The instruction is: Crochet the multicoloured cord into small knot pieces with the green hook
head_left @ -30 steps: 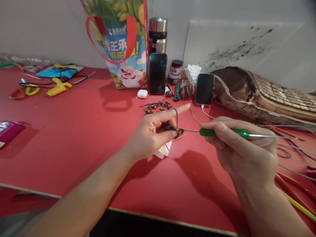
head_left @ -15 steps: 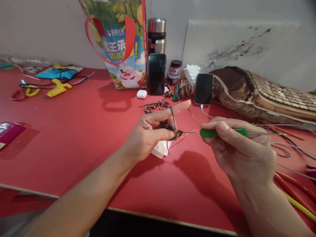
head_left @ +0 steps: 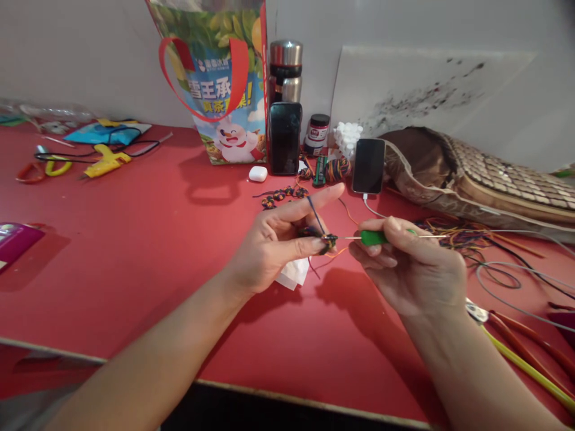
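Between thumb and fingers, my left hand [head_left: 274, 245] pinches a small piece of dark multicoloured crochet work [head_left: 329, 242]. A dark blue strand of yarn [head_left: 315, 214] runs over its raised, outstretched index finger down to the piece. My right hand [head_left: 413, 269] grips a crochet hook [head_left: 372, 237] by its green handle, the thin metal shaft pointing left. The hook's tip meets the edge of the crochet work and is hidden there. An orange strand hangs between the hands. Under my left hand lies a white paper [head_left: 294, 273].
Behind the hands are crocheted pieces [head_left: 283, 194], a yarn ball [head_left: 338, 170], two phones [head_left: 286, 137] [head_left: 368, 166], a white earbud case [head_left: 257, 174] and a shopping bag [head_left: 229, 90]. A yellow glue gun [head_left: 105, 161] lies left. Loose yarn [head_left: 453, 234] and red-and-yellow-handled pliers [head_left: 525, 359] are at right.
My right hand has moved left with the crochet hook, bringing the green handle closer to the crochet work. My left hand keeps nearly the same place; the piece has turned slightly.
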Available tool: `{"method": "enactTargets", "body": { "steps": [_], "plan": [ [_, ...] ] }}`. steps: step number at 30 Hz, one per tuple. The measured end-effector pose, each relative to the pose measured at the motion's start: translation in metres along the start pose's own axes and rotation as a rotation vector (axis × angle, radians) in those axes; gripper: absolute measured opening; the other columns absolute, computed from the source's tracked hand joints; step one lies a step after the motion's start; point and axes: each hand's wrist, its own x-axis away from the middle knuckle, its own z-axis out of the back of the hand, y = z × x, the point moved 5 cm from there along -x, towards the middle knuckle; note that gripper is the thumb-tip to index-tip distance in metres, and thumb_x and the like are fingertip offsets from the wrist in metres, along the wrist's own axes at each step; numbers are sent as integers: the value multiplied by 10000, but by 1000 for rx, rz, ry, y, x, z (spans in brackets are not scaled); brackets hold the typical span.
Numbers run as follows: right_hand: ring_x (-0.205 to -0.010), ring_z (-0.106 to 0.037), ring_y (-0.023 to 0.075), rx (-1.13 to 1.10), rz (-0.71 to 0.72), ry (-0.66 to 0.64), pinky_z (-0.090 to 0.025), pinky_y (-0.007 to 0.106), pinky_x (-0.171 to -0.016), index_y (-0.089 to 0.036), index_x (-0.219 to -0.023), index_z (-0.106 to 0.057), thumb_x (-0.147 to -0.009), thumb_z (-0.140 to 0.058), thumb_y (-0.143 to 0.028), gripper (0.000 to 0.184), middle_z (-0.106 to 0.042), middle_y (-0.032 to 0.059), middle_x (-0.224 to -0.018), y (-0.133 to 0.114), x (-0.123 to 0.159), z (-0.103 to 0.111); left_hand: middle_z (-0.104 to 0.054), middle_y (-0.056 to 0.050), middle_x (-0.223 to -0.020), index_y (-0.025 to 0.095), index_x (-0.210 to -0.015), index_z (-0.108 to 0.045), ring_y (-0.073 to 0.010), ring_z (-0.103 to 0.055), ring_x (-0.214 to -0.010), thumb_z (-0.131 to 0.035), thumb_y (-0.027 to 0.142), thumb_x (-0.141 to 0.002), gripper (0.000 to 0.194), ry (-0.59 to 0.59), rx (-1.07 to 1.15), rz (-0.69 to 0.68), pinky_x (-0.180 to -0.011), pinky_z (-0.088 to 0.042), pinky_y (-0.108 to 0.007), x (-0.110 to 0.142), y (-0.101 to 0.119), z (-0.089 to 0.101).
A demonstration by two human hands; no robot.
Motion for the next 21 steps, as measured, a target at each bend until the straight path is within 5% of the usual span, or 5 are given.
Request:
{"method": "enactTargets", "body": {
  "steps": [10,14,21],
  "plan": [
    [-598,-657,142,82,150,-7,-461,247,-485,-275,-828,-900,-746,-956,-410,168,-749,53,-701,0,14,-12,-710,1,-773,280,-1117,-870,-124,-598,-706,-852,150,-776,366,69,-185,-135,-697,-503,-253,0,1,1],
    [-586,-636,131,87,196,-76,-436,234,-474,-260,-846,-904,-763,-951,-378,152,-732,55,-659,-4,17,-19,-719,-5,-781,277,-1052,-885,-128,-625,-747,-850,134,-777,312,93,-216,-177,-729,-516,-246,2,1,-1],
    [-510,-533,81,-75,88,74,-475,241,-516,-250,-869,-897,-750,-937,-393,190,-753,36,-653,7,9,-15,-752,-10,-908,327,-1094,-871,-135,-662,-839,-903,222,-777,336,127,-29,-115,-795,-565,-261,0,-5,1]
  ]
}}
